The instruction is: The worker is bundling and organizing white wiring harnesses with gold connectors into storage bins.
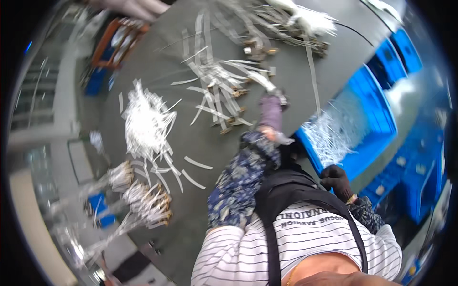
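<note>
My left hand (273, 109), in a purple glove, reaches forward over the grey table. Its blurred fingers look closed at the end of a white strip (261, 80). Just left of it lies a loose spread of flat white strips (214, 90), some with brown ends. My right hand (336, 180), in a dark glove, is curled low beside the near corner of a blue bin (381, 112). Whatever its fingers might hold is hidden. Inside that bin lies a tangle of thin white strips (329, 140).
A white heap of strips (148, 119) lies on the table's left, with brown-ended bundles (148, 202) nearer me. More bundles (310, 24) lie at the far side. Other blue bins (405, 47) stand to the right. Another person's arm (131, 7) shows at the far left.
</note>
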`<state>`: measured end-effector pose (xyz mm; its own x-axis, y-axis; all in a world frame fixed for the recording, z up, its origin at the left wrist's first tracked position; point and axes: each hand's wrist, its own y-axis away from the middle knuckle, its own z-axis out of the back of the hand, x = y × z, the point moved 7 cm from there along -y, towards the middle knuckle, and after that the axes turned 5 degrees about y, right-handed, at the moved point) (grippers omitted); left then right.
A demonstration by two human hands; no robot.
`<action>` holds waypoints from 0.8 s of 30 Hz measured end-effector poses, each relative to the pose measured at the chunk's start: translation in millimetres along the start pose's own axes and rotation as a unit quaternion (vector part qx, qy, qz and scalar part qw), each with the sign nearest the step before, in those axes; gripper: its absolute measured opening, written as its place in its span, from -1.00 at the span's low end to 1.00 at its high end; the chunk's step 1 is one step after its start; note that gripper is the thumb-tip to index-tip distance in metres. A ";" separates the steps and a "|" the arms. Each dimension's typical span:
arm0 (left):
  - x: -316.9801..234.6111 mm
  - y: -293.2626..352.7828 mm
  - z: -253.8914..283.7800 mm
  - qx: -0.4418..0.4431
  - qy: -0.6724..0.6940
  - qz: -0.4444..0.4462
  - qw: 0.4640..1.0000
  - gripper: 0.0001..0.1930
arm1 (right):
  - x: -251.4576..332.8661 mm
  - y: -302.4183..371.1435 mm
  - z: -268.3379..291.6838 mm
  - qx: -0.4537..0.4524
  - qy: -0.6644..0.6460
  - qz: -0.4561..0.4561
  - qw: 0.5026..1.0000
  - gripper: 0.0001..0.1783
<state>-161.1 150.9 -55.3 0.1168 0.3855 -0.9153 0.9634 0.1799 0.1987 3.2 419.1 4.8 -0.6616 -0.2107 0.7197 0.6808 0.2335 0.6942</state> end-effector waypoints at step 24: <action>-142.0 -30.1 36.2 -0.128 0.210 -0.110 0.963 -0.78 | -191.8 41.8 110.0 -0.126 -0.019 -0.134 0.983 -0.85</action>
<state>-197.9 58.0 56.1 -0.2429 0.6346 -0.7337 0.8559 0.4961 0.1457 124.0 573.7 -105.4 -0.8360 -0.1954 0.5127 0.5331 -0.0686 0.8432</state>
